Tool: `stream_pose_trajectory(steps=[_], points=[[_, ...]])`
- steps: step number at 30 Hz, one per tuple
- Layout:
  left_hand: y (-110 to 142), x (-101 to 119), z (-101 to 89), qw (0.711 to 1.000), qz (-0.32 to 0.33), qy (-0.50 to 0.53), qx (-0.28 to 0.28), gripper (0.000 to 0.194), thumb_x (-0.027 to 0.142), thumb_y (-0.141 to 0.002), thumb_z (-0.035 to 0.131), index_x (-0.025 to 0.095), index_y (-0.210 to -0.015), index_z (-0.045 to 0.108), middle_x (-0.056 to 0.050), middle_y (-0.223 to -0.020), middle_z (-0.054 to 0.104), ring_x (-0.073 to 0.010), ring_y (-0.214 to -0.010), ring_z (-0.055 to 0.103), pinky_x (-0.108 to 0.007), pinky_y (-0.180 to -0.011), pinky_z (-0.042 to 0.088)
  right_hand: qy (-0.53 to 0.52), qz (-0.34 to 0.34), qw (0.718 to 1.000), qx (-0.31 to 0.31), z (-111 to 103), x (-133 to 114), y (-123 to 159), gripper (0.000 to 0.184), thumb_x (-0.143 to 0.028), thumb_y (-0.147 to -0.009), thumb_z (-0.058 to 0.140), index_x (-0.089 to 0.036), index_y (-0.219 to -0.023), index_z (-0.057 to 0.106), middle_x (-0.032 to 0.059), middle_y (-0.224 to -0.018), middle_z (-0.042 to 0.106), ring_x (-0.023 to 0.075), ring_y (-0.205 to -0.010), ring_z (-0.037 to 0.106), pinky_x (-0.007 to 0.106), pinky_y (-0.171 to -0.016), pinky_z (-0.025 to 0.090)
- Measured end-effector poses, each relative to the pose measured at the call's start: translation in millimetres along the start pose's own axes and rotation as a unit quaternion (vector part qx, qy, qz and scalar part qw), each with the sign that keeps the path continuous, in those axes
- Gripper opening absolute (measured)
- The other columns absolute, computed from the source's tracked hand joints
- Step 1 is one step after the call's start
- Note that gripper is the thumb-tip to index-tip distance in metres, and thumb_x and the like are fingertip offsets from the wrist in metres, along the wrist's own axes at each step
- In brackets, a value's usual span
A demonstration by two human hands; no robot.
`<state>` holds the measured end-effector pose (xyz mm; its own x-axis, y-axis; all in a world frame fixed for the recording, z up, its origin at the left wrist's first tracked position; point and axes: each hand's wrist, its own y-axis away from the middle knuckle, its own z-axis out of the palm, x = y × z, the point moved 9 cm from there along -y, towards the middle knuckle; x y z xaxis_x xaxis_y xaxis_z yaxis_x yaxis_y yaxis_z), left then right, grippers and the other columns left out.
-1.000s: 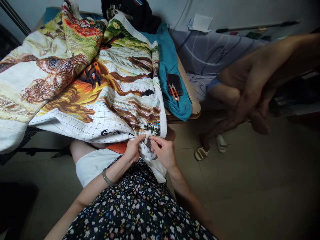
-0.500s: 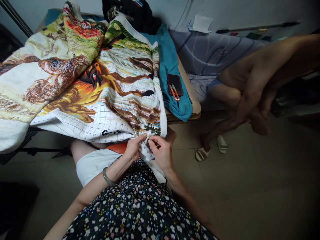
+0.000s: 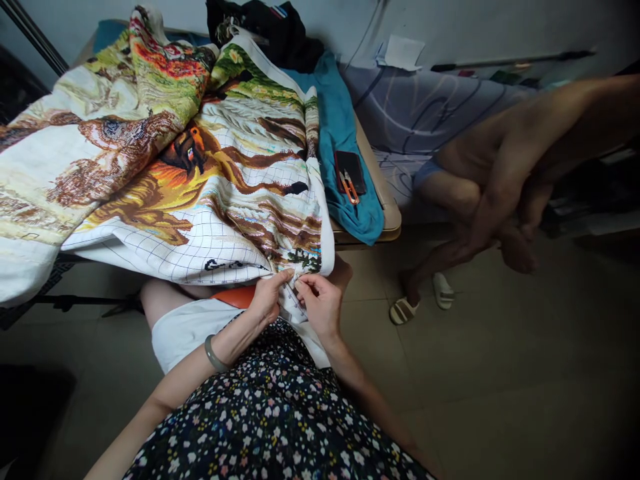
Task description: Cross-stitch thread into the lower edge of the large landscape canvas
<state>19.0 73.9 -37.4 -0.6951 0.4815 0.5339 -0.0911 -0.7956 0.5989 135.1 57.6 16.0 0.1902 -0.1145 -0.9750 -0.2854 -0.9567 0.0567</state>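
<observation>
A large cross-stitch cloth [image 3: 235, 237] with a blue grid and stitched patches of brown, orange and green spreads over the table and hangs down to my lap. My left hand [image 3: 267, 297] grips the cloth's near edge, thumb on top and fingers beneath. Close beside it, my right hand [image 3: 321, 303] is pinched at the same edge, below a dark green stitched patch. What lies between its fingertips is too small to make out; a needle or thread cannot be told.
Orange-handled thread snips [image 3: 349, 187] rest on a dark flat case [image 3: 354, 170], on a teal cloth [image 3: 333, 120] at the table's right edge [image 3: 393, 217]. Black fabric [image 3: 280, 33] lies at the back. To the right another person [image 3: 495, 173] sits with hands near one raised foot.
Both hands stay at the cloth's near edge. My right hand has shifted very slightly to the left; the cloth looks the same.
</observation>
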Motion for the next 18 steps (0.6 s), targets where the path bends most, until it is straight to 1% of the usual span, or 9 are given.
stream_pose_trajectory(steps=[5, 8, 9, 11, 13, 15, 16, 18], points=[[1.6, -2.8, 2.0, 1.000, -0.013, 0.001, -0.015, 0.032, 0.029, -0.045, 0.087, 0.012, -0.064, 0.069, -0.004, -0.061, 0.068, -0.0145, -0.054, 0.058, -0.029, -0.059, 0.045, -0.038, 0.015, 0.999, 0.035, 1.6, -3.1, -1.0, 0.016, -0.032, -0.074, 0.067, -0.018, -0.074, 0.059, -0.0020, -0.061, 0.060, 0.0110, -0.048, 0.055, 0.022, -0.046, 0.046], [0.5, -4.9, 0.0, 1.000, -0.016, 0.010, -0.014, 0.032, 0.029, -0.046, 0.088, 0.012, -0.063, 0.068, -0.003, -0.060, 0.067, -0.0140, -0.053, 0.058, -0.029, -0.060, 0.045, -0.040, 0.000, 0.998, 0.042, 1.3, -10.6, -3.2, 0.019, -0.032, -0.073, 0.068, -0.019, -0.080, 0.056, -0.0027, -0.063, 0.061, 0.0118, -0.046, 0.057, 0.023, -0.046, 0.046], [0.1, -5.0, -0.4, 1.000, -0.013, 0.014, -0.015, 0.031, 0.029, -0.046, 0.088, 0.012, -0.063, 0.068, -0.003, -0.061, 0.067, -0.0141, -0.054, 0.059, -0.029, -0.062, 0.046, -0.022, -0.014, 0.999, 0.037, 1.3, -15.6, -4.2, 0.018, -0.032, -0.076, 0.067, -0.019, -0.083, 0.056, -0.0021, -0.064, 0.062, 0.0124, -0.047, 0.058, 0.024, -0.047, 0.047], [-0.5, -5.7, 0.0, 1.000, -0.011, 0.019, -0.022, 0.032, 0.030, -0.047, 0.089, 0.012, -0.066, 0.070, -0.004, -0.064, 0.070, -0.0154, -0.058, 0.062, -0.030, -0.067, 0.048, 0.050, -0.055, 0.997, 0.016, 2.1, -28.2, -6.0, 0.016, -0.033, -0.083, 0.060, -0.020, -0.091, 0.060, 0.0000, -0.068, 0.065, 0.0139, -0.052, 0.062, 0.025, -0.054, 0.049], [-0.8, -6.6, 0.7, 0.999, -0.013, 0.020, -0.029, 0.035, 0.031, -0.046, 0.089, 0.011, -0.069, 0.071, -0.006, -0.068, 0.072, -0.0176, -0.062, 0.065, -0.032, -0.071, 0.050, 0.150, -0.097, 0.984, -0.016, 5.6, -39.9, -7.5, 0.017, -0.032, -0.090, 0.052, -0.020, -0.096, 0.062, 0.0018, -0.072, 0.068, 0.0152, -0.056, 0.064, 0.028, -0.061, 0.050], [-0.9, -6.9, 0.3, 0.999, -0.014, 0.019, -0.030, 0.038, 0.033, -0.045, 0.090, 0.011, -0.069, 0.072, -0.008, -0.070, 0.073, -0.0193, -0.064, 0.067, -0.034, -0.073, 0.052, 0.226, -0.116, 0.966, -0.050, 9.4, -44.5, -9.5, 0.016, -0.029, -0.091, 0.048, -0.021, -0.091, 0.062, 0.0020, -0.071, 0.068, 0.0156, -0.057, 0.063, 0.028, -0.062, 0.048], [-0.8, -6.6, 0.2, 0.999, -0.013, 0.017, -0.029, 0.039, 0.034, -0.044, 0.091, 0.010, -0.069, 0.072, -0.008, -0.070, 0.073, -0.0199, -0.066, 0.067, -0.034, -0.074, 0.052, 0.241, -0.113, 0.962, -0.064, 10.5, -44.2, -10.8, 0.015, -0.028, -0.091, 0.048, -0.021, -0.087, 0.060, 0.0016, -0.068, 0.067, 0.0153, -0.055, 0.063, 0.027, -0.060, 0.048], [-0.4, -5.9, 0.9, 0.999, -0.013, 0.011, -0.032, 0.040, 0.034, -0.044, 0.091, 0.010, -0.071, 0.073, -0.009, -0.073, 0.074, -0.0215, -0.070, 0.069, -0.034, -0.076, 0.053, 0.221, -0.095, 0.968, -0.074, 7.6, -42.4, -14.1, 0.016, -0.030, -0.092, 0.046, -0.021, -0.083, 0.056, 0.0000, -0.064, 0.065, 0.0139, -0.051, 0.062, 0.025, -0.055, 0.046]])
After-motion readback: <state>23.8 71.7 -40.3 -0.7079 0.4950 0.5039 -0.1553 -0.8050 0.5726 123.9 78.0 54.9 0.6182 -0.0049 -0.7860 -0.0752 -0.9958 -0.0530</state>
